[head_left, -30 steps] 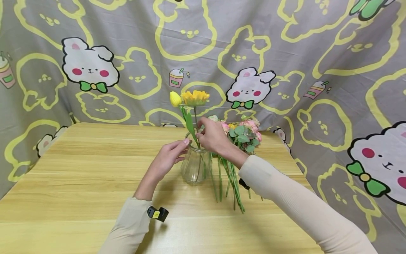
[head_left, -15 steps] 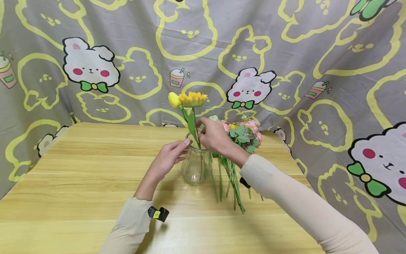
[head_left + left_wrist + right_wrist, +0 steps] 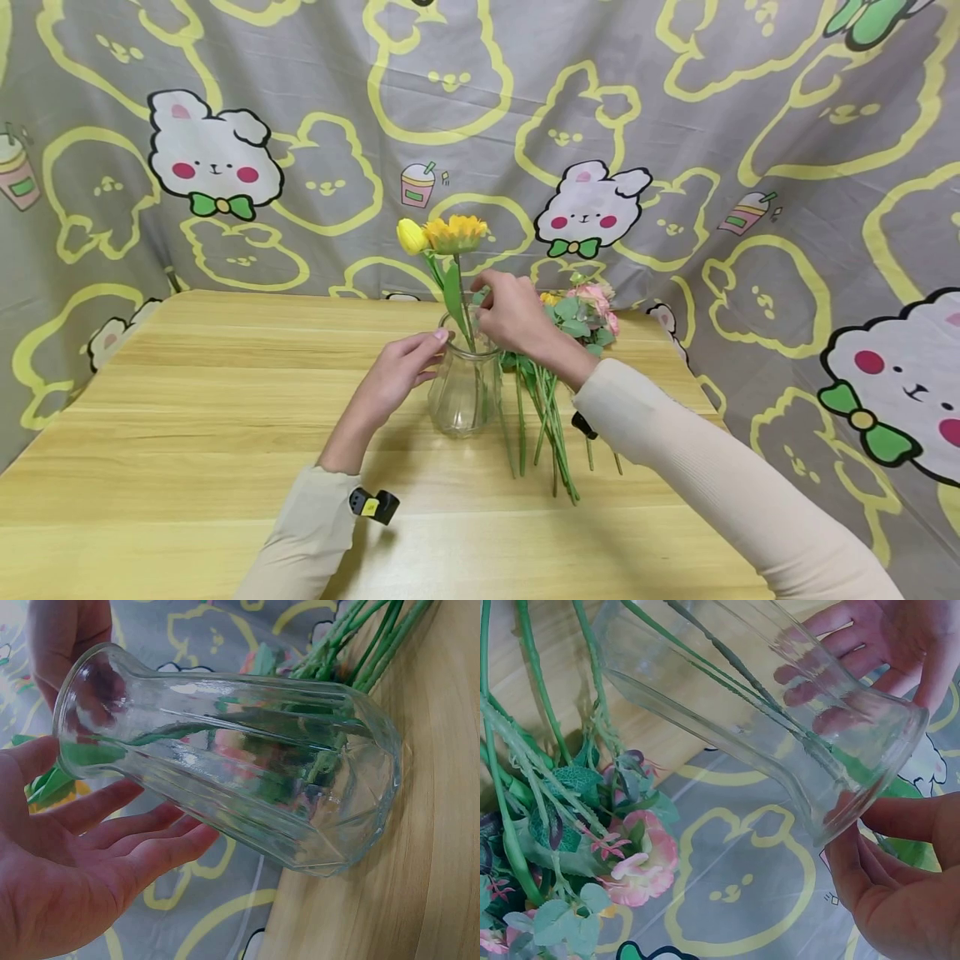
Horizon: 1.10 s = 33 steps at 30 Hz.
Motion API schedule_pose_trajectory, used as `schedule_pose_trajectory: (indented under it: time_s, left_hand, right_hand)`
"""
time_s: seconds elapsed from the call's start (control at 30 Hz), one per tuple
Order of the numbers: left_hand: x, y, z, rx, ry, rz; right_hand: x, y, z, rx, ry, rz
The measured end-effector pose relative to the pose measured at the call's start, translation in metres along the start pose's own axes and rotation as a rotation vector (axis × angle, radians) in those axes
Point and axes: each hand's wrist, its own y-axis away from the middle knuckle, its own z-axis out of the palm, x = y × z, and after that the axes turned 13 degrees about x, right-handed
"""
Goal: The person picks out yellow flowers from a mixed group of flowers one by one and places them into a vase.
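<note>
A clear glass vase (image 3: 459, 400) stands on the table holding a yellow tulip (image 3: 412, 236) and an orange-yellow sunflower (image 3: 455, 234). Their stems (image 3: 742, 671) show through the glass. My left hand (image 3: 397, 367) steadies the vase from the left, thumb at the rim, fairly straight fingers (image 3: 161, 851) along its side. My right hand (image 3: 513, 317) is at the far right of the mouth, fingers loosely bent beside the sunflower stem. In the right wrist view its thumb and fingertips are right at the rim, with no stem visible between them.
Right of the vase lies a bunch of artificial flowers, with pink blooms (image 3: 641, 859), round green leaves (image 3: 573, 317) and long green stems (image 3: 555, 450) pointing toward me. A grey patterned cloth (image 3: 315, 75) hangs behind the wooden table (image 3: 187, 400).
My right hand has moved slightly right, away from the sunflower stem. The tulip and sunflower heads have shifted a little left. My left hand has stayed at the vase.
</note>
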Motion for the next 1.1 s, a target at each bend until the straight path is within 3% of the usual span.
schedule_pose_trajectory:
  time_s: [0.3, 0.53, 0.87, 1.1]
  left_hand:
    - [0.001, 0.0, 0.001, 0.001, -0.007, -0.004]
    - [0.0, 0.0, 0.001, 0.002, -0.006, -0.002]
    - [0.0, 0.001, 0.001, 0.005, -0.002, -0.002]
    - [0.0, 0.001, 0.001, 0.004, 0.0, 0.003]
  right_hand:
    - [0.005, -0.004, -0.01, 0.075, -0.019, -0.016]
    - [0.022, -0.007, -0.021, 0.163, -0.009, 0.041]
    - [0.068, 0.015, -0.009, 0.135, 0.042, 0.065]
    - [0.097, 0.038, 0.01, 0.057, 0.091, 0.172]
